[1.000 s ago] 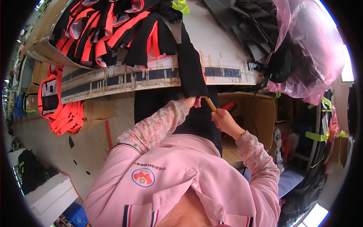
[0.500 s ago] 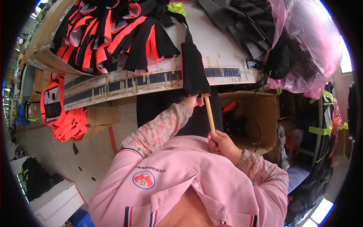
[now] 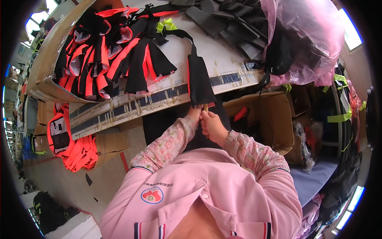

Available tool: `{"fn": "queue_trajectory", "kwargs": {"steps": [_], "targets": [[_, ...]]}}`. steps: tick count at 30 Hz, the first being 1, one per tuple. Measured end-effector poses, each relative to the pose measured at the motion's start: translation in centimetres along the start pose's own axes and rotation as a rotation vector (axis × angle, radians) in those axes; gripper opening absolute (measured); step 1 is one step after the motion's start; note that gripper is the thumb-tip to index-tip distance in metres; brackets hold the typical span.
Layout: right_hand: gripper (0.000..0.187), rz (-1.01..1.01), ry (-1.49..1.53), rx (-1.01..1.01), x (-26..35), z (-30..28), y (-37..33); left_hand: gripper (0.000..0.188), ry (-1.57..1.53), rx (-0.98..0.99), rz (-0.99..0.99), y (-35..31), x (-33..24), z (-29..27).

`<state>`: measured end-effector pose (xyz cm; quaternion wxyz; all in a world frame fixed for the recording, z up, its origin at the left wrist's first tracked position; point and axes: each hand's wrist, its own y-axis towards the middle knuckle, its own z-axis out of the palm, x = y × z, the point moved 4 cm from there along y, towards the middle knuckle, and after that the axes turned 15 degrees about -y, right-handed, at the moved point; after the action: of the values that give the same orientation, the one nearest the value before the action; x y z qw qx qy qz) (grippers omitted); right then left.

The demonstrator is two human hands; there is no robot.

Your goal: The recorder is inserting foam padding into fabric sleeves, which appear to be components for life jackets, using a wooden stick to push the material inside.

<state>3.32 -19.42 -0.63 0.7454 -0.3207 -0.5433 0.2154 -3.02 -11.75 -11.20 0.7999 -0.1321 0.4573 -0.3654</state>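
A black fabric tube (image 3: 200,81) with a bright coral edge hangs over the front edge of the table, its strap running up over the tabletop. My left hand (image 3: 195,112) is closed on the tube's lower opening; the fingers are partly hidden by the cloth. My right hand (image 3: 213,127) is closed round a pale wooden stick (image 3: 205,107), just below that opening. Only a short piece of the stick shows between the right hand and the cloth; its upper part is hidden inside the tube. Both hands are close together.
Black and coral fabric pieces (image 3: 103,59) pile up by a cardboard box (image 3: 47,67) on the left of the table (image 3: 139,109). Dark grey flat pieces (image 3: 234,24) and a pink plastic bag (image 3: 308,44) lie on the right. An open carton (image 3: 280,115) stands underneath.
My right hand has moved up to the tube's opening, and the stick has slid deeper into the cloth. The left hand stays at the opening. The whole view has shifted slightly.
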Motion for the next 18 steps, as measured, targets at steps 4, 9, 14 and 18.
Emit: {"fn": "queue_trajectory", "kwargs": {"steps": [4,9,14,18], "targets": [[0.024,-0.043,0.027,0.105,0.2,-0.6,-1.7,0.034,-0.06,0.017,-0.015,-0.5,0.4,0.6],[0.036,-0.058,-0.61,0.011,-1.8,-5.1,-7.7,0.024,-0.36,0.109,0.098,-1.7,-5.0,2.4],[0.04,-0.432,-0.706,-0.255,-2.8,-12.7,-7.0,0.021,-0.62,0.196,0.034,-1.0,-8.7,2.7],[0.039,-0.511,-0.869,-0.496,3.9,-16.1,-1.9,0.023,-0.535,0.137,-0.055,-1.3,-5.0,3.1]]}}
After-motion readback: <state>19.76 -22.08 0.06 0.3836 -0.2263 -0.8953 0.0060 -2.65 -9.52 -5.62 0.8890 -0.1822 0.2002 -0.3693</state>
